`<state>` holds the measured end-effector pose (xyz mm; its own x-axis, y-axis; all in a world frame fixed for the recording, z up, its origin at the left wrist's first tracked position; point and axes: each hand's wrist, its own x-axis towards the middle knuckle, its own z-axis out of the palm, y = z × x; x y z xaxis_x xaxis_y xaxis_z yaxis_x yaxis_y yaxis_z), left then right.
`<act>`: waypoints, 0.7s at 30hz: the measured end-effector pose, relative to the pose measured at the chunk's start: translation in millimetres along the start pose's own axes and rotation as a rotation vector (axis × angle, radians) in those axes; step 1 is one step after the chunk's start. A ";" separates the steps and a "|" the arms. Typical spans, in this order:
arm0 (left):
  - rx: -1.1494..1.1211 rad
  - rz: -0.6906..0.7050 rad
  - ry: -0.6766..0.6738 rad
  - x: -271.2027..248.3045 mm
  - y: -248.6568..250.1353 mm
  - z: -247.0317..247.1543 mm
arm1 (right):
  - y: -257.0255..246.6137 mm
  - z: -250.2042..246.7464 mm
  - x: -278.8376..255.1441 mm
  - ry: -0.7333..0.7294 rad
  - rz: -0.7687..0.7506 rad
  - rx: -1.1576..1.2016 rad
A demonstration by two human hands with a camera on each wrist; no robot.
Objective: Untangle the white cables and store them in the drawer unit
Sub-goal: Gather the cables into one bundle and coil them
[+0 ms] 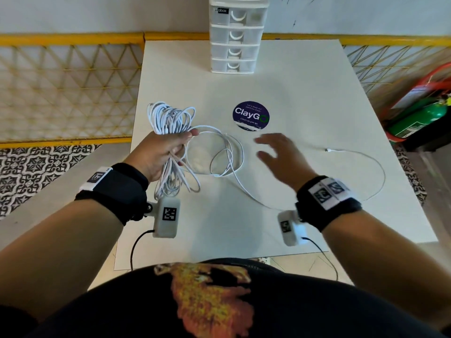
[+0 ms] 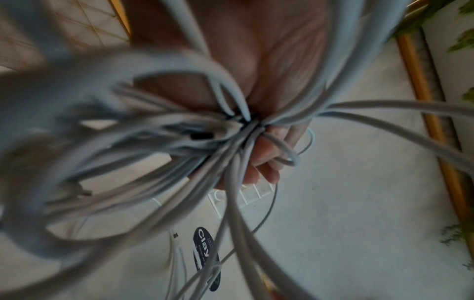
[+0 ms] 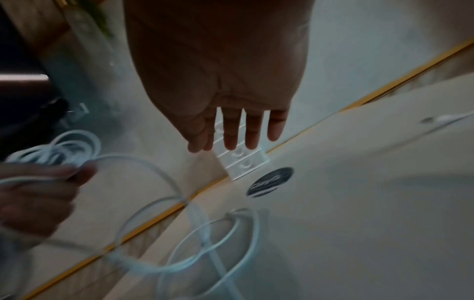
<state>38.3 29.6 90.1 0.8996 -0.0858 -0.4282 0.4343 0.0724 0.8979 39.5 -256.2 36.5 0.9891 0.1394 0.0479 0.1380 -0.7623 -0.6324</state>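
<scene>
My left hand (image 1: 166,152) grips a thick bundle of white cables (image 1: 170,118) above the table's left side; loops stick out past the fingers and hang below the palm. In the left wrist view the fingers (image 2: 264,162) curl round the strands (image 2: 153,142). One cable (image 1: 227,154) trails from the bundle in loose loops on the table, and its plug end (image 1: 328,150) lies to the right. My right hand (image 1: 280,154) hovers over the table with fingers (image 3: 254,130) straight and spread, holding nothing. The white drawer unit (image 1: 235,35) stands at the table's far edge, all drawers closed.
The white table (image 1: 305,93) carries a round dark "ClayGo" sticker (image 1: 251,115) in the middle. A yellow lattice railing (image 1: 68,81) runs behind and left of the table. A green cylinder (image 1: 419,118) stands on the floor to the right.
</scene>
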 end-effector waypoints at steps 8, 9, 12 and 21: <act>-0.044 0.074 -0.099 -17.5 12.8 -0.2 | -21.5 58.5 2.7 -0.351 0.263 0.146; -0.046 0.074 -0.077 -18.0 13.3 -2.6 | -20.9 56.1 0.4 -0.326 0.286 0.237; -0.077 0.083 0.046 -17.4 11.3 -12.8 | -24.7 37.5 -3.8 -0.238 0.389 0.606; -0.078 0.096 0.402 -4.8 0.8 -17.8 | -38.4 9.5 -10.6 -0.195 0.333 1.016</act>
<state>35.1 47.8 91.0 0.8756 0.3189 -0.3629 0.3362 0.1371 0.9317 23.2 -222.4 53.0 0.9313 0.1890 -0.3114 -0.3316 0.0858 -0.9395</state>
